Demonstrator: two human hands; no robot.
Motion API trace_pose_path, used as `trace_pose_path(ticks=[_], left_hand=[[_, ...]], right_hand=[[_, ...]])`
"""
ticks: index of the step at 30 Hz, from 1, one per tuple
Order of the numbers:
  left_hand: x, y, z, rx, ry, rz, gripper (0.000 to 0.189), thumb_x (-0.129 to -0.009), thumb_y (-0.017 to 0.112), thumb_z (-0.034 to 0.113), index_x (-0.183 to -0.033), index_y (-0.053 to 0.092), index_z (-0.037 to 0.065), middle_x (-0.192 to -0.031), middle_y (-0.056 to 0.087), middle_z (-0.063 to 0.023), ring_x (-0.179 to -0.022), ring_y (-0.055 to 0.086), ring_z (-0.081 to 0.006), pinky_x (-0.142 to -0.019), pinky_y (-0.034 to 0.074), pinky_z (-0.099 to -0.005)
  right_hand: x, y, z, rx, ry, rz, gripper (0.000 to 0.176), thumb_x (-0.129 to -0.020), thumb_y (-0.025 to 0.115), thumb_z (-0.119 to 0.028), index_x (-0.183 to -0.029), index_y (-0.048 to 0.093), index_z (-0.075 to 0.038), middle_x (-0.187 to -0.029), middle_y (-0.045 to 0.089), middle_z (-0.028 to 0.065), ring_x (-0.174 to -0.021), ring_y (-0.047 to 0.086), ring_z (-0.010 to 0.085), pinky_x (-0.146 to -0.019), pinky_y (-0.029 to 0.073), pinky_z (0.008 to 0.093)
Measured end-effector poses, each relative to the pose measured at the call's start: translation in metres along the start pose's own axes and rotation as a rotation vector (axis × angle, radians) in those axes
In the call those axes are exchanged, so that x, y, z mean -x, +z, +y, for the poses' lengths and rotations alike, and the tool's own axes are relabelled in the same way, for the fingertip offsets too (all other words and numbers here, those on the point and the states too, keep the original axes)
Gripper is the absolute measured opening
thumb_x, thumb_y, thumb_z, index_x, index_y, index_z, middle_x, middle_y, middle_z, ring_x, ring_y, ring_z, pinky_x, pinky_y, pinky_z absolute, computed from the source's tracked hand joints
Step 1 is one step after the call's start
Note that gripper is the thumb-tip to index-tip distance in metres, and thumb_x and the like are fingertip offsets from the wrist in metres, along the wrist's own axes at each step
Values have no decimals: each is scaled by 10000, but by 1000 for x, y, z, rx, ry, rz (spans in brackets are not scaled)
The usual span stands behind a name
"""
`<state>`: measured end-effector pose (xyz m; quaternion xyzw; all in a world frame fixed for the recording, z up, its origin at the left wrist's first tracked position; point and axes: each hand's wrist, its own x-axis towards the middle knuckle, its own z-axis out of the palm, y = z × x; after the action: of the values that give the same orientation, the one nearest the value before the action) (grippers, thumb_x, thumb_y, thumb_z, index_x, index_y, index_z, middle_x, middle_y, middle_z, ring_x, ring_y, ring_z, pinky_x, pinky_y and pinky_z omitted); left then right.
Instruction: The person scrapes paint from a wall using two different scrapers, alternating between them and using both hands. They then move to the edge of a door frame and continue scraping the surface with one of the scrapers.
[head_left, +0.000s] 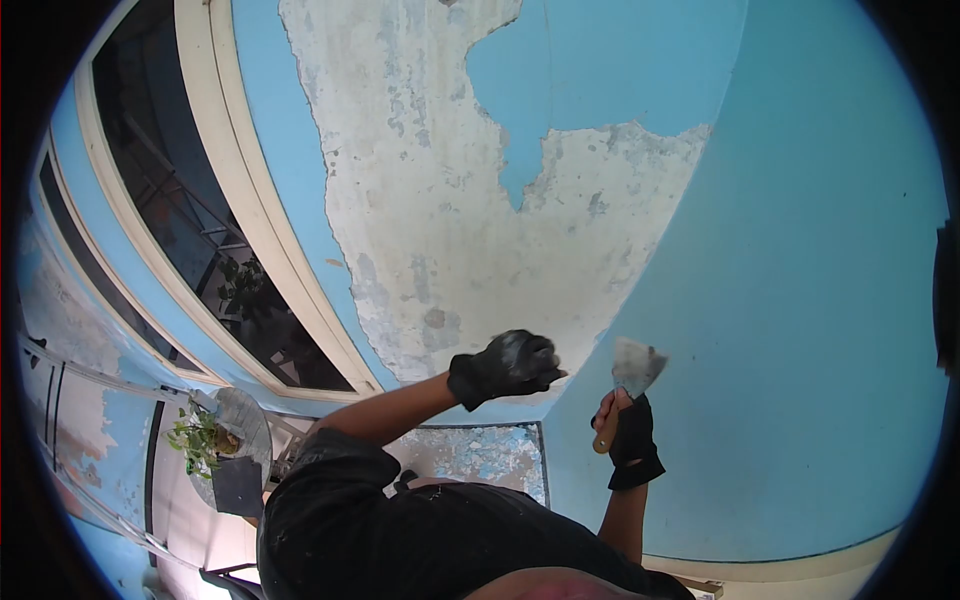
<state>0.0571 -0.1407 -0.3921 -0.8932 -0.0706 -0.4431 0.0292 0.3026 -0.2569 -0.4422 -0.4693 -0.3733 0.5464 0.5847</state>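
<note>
My left hand [510, 367], in a black fingerless glove, is closed in front of the lower part of the bare, scraped wall patch [430, 200]; what it holds, if anything, is hidden. On the right, my right hand [628, 430], gloved the same way, grips a putty knife [638, 366] by its wooden handle. The knife's wide, whitish-smeared blade points up, in front of the blue wall [780, 300] near the corner. Jagged edges of blue paint [600, 60] border the bare patch. Whether the blade touches the wall cannot be told.
Cream-framed windows [230, 130] run along the left. A round table [245, 420] at lower left bears a potted plant [198, 436] and a dark square object [238, 487]. Blue paint flakes [490, 450] lie on the floor below the wall.
</note>
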Motion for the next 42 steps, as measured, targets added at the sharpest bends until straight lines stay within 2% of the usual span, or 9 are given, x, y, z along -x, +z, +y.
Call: trace_pose_path(ticks=[9, 14, 19, 21, 23, 27, 29, 33, 42], left_hand=[[50, 1, 12, 56, -373, 121, 235, -774, 781, 95, -790, 547, 81, -691, 586, -95, -600, 615, -317, -531, 498, -413], [57, 8, 2, -24, -438, 117, 160, -807, 752, 133, -859, 608, 85, -750, 612, -99, -692, 645, -317, -575, 511, -421], [29, 1, -22, 203, -625, 137, 169, -889, 677, 230, -857, 664, 64, -829, 657, -94, -770, 646, -304, -662, 512, -398], [-1, -10, -34, 352, -669, 341, 271, -928, 624, 305, -911, 675, 40, -881, 678, -112, -815, 643, -317, -723, 504, -396], [-6, -7, -58, 324, -494, 392, 360, -949, 606, 365, -1000, 656, 12, -879, 687, -103, -718, 643, -236, -635, 499, -333], [-22, -15, -73, 866, -754, 434, 454, -984, 571, 402, -1065, 594, -44, -808, 667, -76, -549, 550, -67, -492, 423, -204], [-33, -26, -82, 778, -850, 372, 369, -964, 567, 332, -930, 678, -18, -757, 646, -69, -686, 634, -181, -652, 488, -351], [-44, -29, -91, 465, -723, 387, 324, -943, 574, 298, -784, 644, 23, -708, 599, -114, -686, 616, -288, -655, 475, -393], [-61, -15, -111, 535, -696, 454, 344, -928, 599, 328, -798, 675, 18, -785, 637, -141, -778, 633, -328, -713, 486, -430]], right_hand=[[-31, 48, 0, -360, -191, 10, 335, -1009, 521, -285, -1283, 435, -112, -768, 549, 47, -591, 568, 166, -495, 475, 318], [-74, 93, -34, -173, -106, -148, 346, -1010, 527, -353, -1154, 520, -38, -722, 561, 64, -560, 578, 174, -497, 474, 305], [-114, 166, -85, 31, -441, -89, 341, -1001, 542, -351, -1068, 606, -24, -765, 618, 55, -645, 604, 156, -589, 492, 296], [-129, 195, -114, 88, -517, -9, 319, -989, 562, -333, -1061, 619, -28, -811, 647, 51, -695, 608, 142, -641, 494, 292], [-145, 205, -124, 78, -540, 7, 303, -972, 585, -322, -1058, 624, -34, -831, 657, 49, -708, 606, 136, -652, 490, 291], [-164, 218, -138, 146, -596, 32, 280, -962, 594, -301, -1009, 638, -28, -809, 668, 54, -695, 606, 133, -649, 488, 289], [-171, 225, -144, 152, -579, 6, 280, -961, 594, -294, -1005, 643, -21, -803, 679, 59, -675, 602, 132, -641, 486, 289], [-169, 240, -169, 263, -564, 65, 322, -936, 636, -349, -996, 641, -33, -795, 680, 69, -653, 606, 137, -618, 475, 285], [-202, 236, -177, 191, -778, 107, 285, -897, 712, -257, -1043, 670, -16, -850, 686, 53, -665, 627, 131, -597, 503, 278]])
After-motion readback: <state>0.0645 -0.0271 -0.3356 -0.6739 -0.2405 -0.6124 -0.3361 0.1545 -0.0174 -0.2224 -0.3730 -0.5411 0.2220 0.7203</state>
